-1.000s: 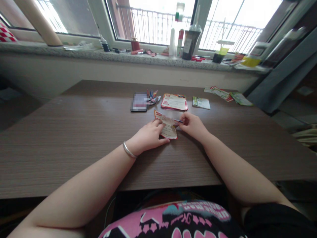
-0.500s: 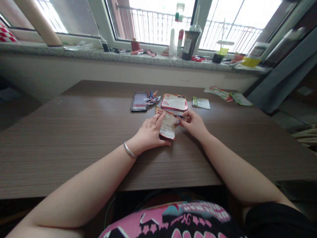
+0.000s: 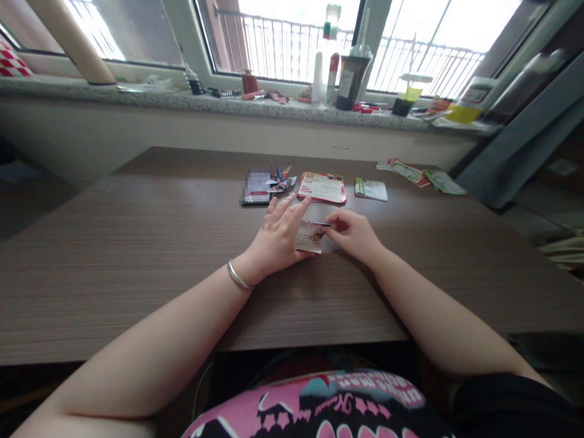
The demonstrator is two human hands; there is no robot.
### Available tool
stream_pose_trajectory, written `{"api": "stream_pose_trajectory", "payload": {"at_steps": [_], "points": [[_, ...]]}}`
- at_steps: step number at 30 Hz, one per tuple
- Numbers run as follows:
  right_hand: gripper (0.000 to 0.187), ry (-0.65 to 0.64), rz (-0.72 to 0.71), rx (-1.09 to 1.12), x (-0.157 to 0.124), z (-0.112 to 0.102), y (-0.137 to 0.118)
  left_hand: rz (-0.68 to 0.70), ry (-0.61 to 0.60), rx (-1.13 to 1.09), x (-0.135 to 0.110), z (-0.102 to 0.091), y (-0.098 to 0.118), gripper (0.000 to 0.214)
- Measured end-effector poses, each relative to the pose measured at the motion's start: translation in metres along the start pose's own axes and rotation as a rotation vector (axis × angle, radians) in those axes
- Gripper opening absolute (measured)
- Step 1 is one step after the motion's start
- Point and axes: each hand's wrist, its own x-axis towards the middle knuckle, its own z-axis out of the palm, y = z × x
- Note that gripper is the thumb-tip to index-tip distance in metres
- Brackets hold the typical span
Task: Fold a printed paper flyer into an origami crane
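Brown wood-grain counter (image 3: 137,255). Far side, left to right: dark flat device (image 3: 256,188), surface blurred; small folded paper figure (image 3: 283,179) touching its right edge; stack of red-and-white leaflets (image 3: 322,187); single green-and-white leaflet (image 3: 371,189) just beside the stack. More loose leaflets (image 3: 420,174) at the far right corner. Stone windowsill (image 3: 182,102) behind: cardboard tube (image 3: 73,42) leaning, white bottle (image 3: 317,76), dark lidded cup (image 3: 350,79).

The tabletop (image 3: 137,243) is dark brown with streaky wood grain. The folded paper (image 3: 310,237) and the stack of leaflets (image 3: 322,188) are white with red print; one leaflet (image 3: 371,189) is green and white. The bracelet (image 3: 237,277) is silver, the shirt (image 3: 319,407) pink and black.
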Motion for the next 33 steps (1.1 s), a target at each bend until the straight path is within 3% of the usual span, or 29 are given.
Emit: {"api": "stream_pose_trajectory", "payload": {"at_steps": [6,10,13,22,33], "points": [[0.011,0.008,-0.085,0.057,-0.001,-0.001,-0.006,0.026,-0.025,-0.017,0.005,-0.009,0.001,0.095],[0.011,0.003,-0.116,0.079,-0.003,-0.003,-0.013,0.059,-0.013,0.007,0.006,-0.016,0.004,0.05],[0.012,-0.009,-0.117,0.102,-0.004,-0.005,-0.017,0.032,0.046,-0.026,0.006,-0.016,0.005,0.031],[0.015,-0.011,-0.18,0.041,-0.004,-0.006,-0.019,-0.157,0.151,-0.209,0.008,-0.009,0.002,0.023],[0.008,0.039,-0.184,-0.006,-0.006,-0.001,-0.022,-0.18,0.134,-0.296,0.01,-0.013,0.012,0.013]]}}
